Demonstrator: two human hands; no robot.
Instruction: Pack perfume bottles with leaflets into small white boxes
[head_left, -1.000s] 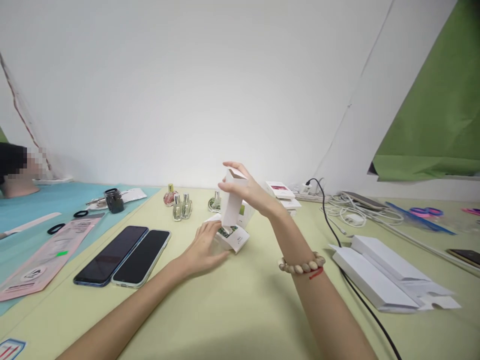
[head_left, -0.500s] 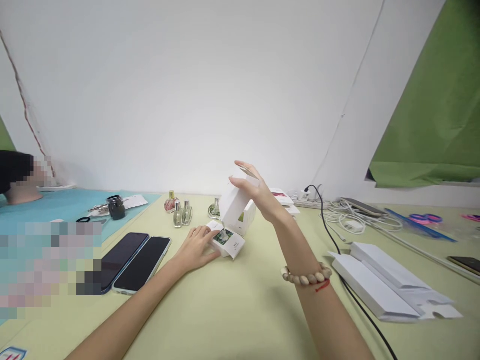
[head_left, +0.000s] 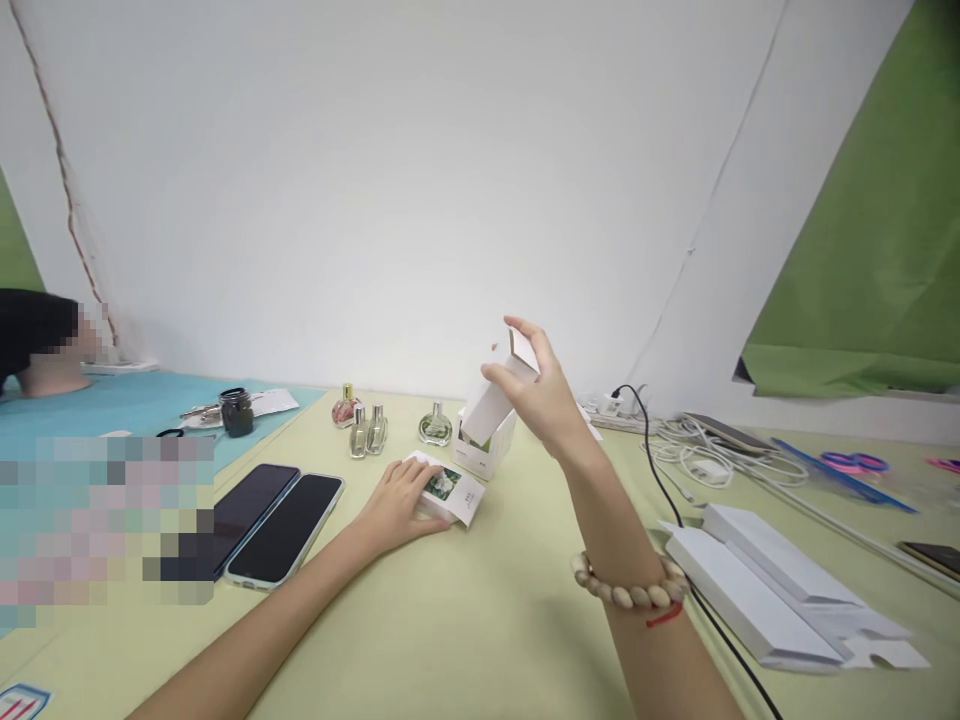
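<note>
My right hand (head_left: 534, 388) holds a plain white cardboard box (head_left: 487, 402) up at a tilt, thumb on the near side and fingers over the far side. Its lower end is just over or in front of a white box with a green print (head_left: 480, 455) standing on the table; whether they touch I cannot tell. My left hand (head_left: 401, 500) is closed on a flat white flower-print box (head_left: 459, 492) lying on the table, with fingers over its left end and thumb along the near edge. A round glass perfume bottle (head_left: 435, 428) stands just behind it.
Two slim perfume bottles (head_left: 367, 432) and a pink one (head_left: 345, 408) stand further left. Two phones (head_left: 285, 530) lie near my left forearm. A black cable (head_left: 679, 480) and folded white cartons (head_left: 757, 590) lie to the right. Another person (head_left: 45, 340) is at far left.
My right hand has moved right with the white box, swinging it away from the flower-print box toward the standing box. The left hand stays on the flower-print box. The view has shifted slightly.
</note>
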